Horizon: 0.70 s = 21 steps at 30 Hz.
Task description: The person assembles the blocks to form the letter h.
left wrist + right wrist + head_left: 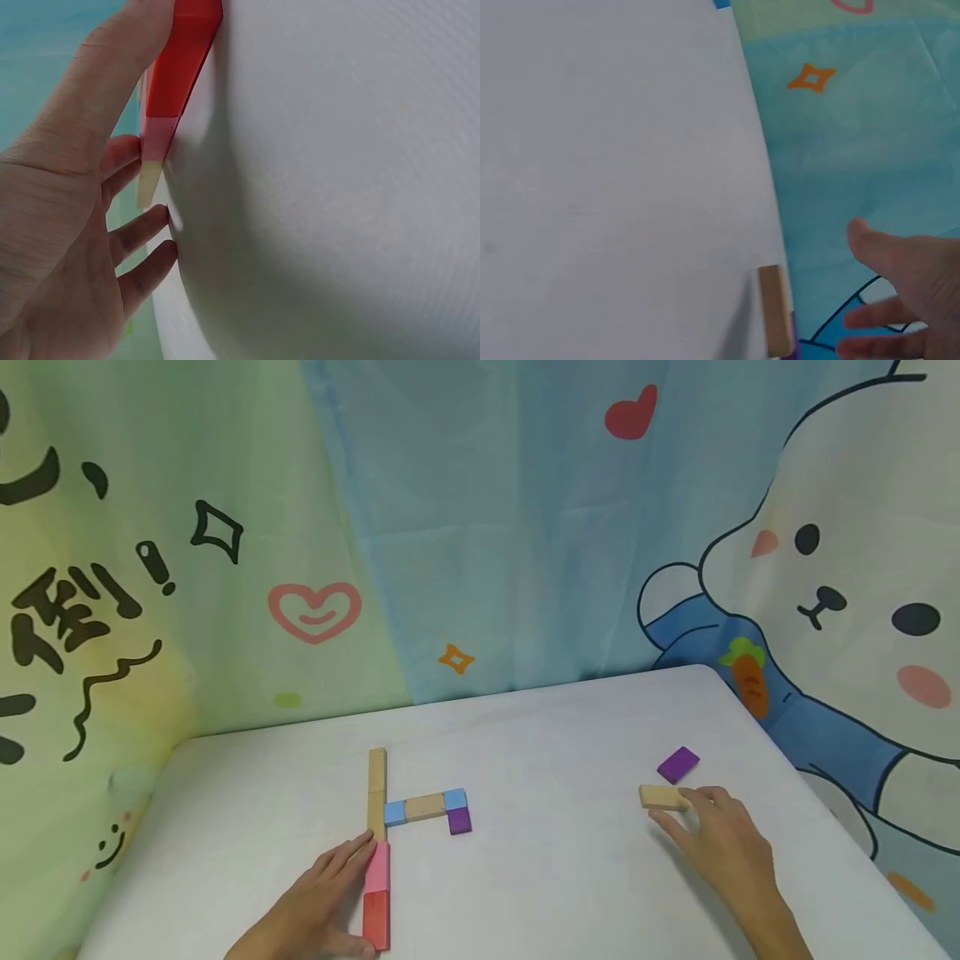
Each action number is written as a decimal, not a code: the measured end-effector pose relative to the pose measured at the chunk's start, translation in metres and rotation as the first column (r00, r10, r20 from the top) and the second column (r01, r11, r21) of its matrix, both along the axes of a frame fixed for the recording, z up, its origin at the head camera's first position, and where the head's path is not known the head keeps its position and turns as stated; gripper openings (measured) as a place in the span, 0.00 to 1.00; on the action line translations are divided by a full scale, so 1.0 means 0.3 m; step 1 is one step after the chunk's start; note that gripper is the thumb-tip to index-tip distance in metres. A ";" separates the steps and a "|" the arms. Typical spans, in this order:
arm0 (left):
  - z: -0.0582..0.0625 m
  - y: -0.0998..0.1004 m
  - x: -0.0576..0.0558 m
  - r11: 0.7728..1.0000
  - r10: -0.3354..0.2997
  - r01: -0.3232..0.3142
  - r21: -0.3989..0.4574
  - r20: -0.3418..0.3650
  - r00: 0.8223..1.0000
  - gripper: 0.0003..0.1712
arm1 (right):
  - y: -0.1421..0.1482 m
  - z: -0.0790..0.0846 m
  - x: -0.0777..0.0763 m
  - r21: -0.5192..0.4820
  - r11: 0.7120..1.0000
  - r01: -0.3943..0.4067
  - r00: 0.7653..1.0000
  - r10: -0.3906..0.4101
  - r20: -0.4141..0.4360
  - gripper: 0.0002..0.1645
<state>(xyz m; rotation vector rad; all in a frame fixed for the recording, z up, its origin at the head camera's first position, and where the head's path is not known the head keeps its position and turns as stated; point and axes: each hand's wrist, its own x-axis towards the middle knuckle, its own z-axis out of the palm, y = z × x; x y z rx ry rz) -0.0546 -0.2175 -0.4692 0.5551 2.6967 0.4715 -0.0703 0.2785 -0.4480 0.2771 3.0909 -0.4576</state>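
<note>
A column of blocks stretches along the table at left: two wooden blocks (377, 770), a pink block (377, 867) and a red block (377, 920). My left hand (315, 902) rests alongside it, fingertips at the pink block's upper end and thumb by the red block's near end. In the left wrist view the fingers are spread and relaxed beside the red block (180, 67). At right, my right hand (723, 839) reaches over the right end of a loose wooden block (660, 797). The right wrist view shows its thumb and fingers apart, beside the wooden block (775, 311).
Branching right from the column are a blue block (394, 813), a wooden block (425, 807) and another blue block (454, 799), with a purple block (459, 822) below. A loose purple block (678, 765) lies beyond the right hand. A printed curtain (487, 527) hangs behind the white table (555, 860).
</note>
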 end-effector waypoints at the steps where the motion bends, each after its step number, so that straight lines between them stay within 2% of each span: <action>1: -0.001 -0.003 0.001 1.000 -0.015 0.015 0.003 -0.023 1.000 0.73 | 0.005 -0.008 -0.001 0.021 0.999 0.030 0.999 -0.030 0.016 0.43; 4: -0.003 -0.009 0.005 0.999 -0.053 0.054 0.006 -0.095 0.994 0.73 | 0.010 -0.035 -0.005 0.076 0.993 0.088 0.994 -0.093 0.065 0.46; 6: -0.002 -0.011 0.006 0.998 -0.058 0.060 0.007 -0.111 0.992 0.73 | 0.012 -0.054 -0.011 0.087 0.991 0.103 0.990 -0.111 0.086 0.49; 13: 0.009 0.000 -0.003 1.000 -0.011 0.011 0.007 -0.009 1.000 0.74 | 0.019 -0.066 -0.035 0.090 0.989 0.120 0.987 -0.129 0.092 0.52; 17: 0.011 -0.002 -0.006 1.000 -0.002 0.002 0.015 0.004 1.000 0.75 | 0.002 -0.065 -0.059 0.067 0.991 0.113 0.989 -0.119 0.086 0.51; 21: 0.005 0.002 -0.003 1.000 -0.001 0.001 0.017 0.012 1.000 0.74 | -0.011 -0.075 -0.072 0.070 0.988 0.138 0.988 -0.143 0.058 0.46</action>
